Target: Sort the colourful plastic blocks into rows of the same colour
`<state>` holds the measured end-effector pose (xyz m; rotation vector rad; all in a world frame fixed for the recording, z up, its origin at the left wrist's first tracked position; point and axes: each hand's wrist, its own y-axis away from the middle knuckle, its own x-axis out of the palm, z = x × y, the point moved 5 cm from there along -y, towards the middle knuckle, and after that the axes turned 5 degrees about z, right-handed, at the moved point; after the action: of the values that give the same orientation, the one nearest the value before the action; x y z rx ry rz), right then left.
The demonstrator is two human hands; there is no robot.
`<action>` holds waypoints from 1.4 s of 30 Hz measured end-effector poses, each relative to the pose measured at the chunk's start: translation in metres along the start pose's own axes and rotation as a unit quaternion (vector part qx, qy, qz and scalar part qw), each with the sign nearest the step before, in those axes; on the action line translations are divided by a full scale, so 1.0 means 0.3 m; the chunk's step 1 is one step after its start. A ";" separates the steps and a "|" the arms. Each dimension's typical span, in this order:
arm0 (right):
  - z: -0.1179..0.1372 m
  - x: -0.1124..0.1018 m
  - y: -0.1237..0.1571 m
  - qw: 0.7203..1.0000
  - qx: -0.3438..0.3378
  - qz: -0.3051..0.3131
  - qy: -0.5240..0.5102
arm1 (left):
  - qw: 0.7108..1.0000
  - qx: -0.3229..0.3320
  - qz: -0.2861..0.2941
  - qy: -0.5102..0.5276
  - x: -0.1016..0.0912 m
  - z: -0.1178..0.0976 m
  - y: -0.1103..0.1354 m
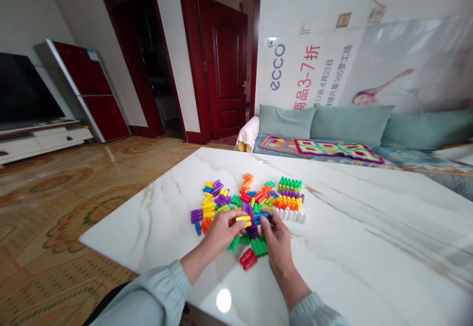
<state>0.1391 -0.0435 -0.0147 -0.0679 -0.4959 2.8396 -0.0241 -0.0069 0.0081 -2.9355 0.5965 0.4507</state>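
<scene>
My left hand (220,232) pinches a yellow plastic building block (244,220) made of joined rounded pegs. Opposite it, my right hand (278,240) has its fingers closed on a blue block (260,216) of the same kind. The two blocks meet end to end or nearly so; I cannot tell whether they are joined. Purple blocks (253,231) lie just beneath them. Closer to me are a green block (259,246) and a red block (248,258). Beyond my hands spreads a loose pile in several colours, with a purple block (196,215) at its left edge.
Right of the pile, blocks stand in rows, including green ones (290,184), orange ones (286,204) and white ones (291,215). All rest on a white marble-patterned table (351,257). A sofa with green cushions (351,123) is behind it; a red door (224,65) stands ajar.
</scene>
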 end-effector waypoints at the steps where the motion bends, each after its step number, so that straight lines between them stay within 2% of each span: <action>1: -0.004 -0.002 -0.001 1.000 0.003 -0.004 -0.006 | 0.999 0.018 -0.011 -0.030 -0.011 -0.008 0.000; 3: -0.007 -0.007 -0.004 1.000 -0.004 -0.015 -0.008 | 0.990 0.078 -0.047 -0.109 -0.038 -0.032 0.000; 6: -0.002 -0.016 -0.011 0.999 -0.036 -0.032 0.006 | 0.959 0.161 -0.091 -0.217 -0.067 -0.054 0.000; 10: 0.007 -0.041 -0.019 0.996 -0.061 -0.070 0.009 | 0.927 0.215 -0.103 -0.289 -0.075 -0.043 -0.003; 13: 0.015 -0.107 -0.022 0.990 -0.056 -0.132 0.014 | 0.909 0.241 -0.104 -0.324 -0.064 -0.046 0.010; 16: 0.044 -0.204 -0.020 0.966 -0.095 -0.199 0.132 | 0.897 0.262 -0.087 -0.346 -0.043 -0.067 0.033; 19: 0.045 -0.251 -0.035 0.949 -0.114 -0.149 0.252 | 0.887 0.276 -0.075 -0.363 -0.027 -0.085 0.053; 22: 0.008 -0.257 -0.050 0.938 -0.061 -0.086 0.329 | 0.879 0.286 -0.073 -0.375 -0.025 -0.085 0.062; 26: -0.024 -0.245 -0.053 0.922 0.008 -0.072 0.380 | 0.876 0.280 -0.077 -0.385 -0.050 -0.076 0.060; 29: -0.025 -0.236 -0.055 0.915 0.019 -0.060 0.399 | 0.881 0.267 -0.084 -0.381 -0.084 -0.077 0.056; 32: -0.018 -0.230 -0.057 0.912 0.007 -0.049 0.407 | 0.891 0.252 -0.088 -0.368 -0.111 -0.078 0.050; 35: 0.000 -0.221 -0.049 0.908 -0.017 -0.055 0.414 | 0.897 0.240 -0.081 -0.363 -0.109 -0.071 0.048; 39: 0.049 -0.207 -0.022 0.897 -0.076 -0.116 0.419 | 0.884 0.260 -0.005 -0.389 -0.048 -0.070 0.059; 42: 0.077 -0.178 -0.006 0.907 -0.134 -0.105 0.386 | 0.862 0.253 0.027 -0.438 -0.007 -0.077 0.070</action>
<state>0.1892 -0.0632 0.0078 -1.0651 -0.6387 2.2497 -0.0280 -0.0293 0.0297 -1.9175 0.5329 1.2890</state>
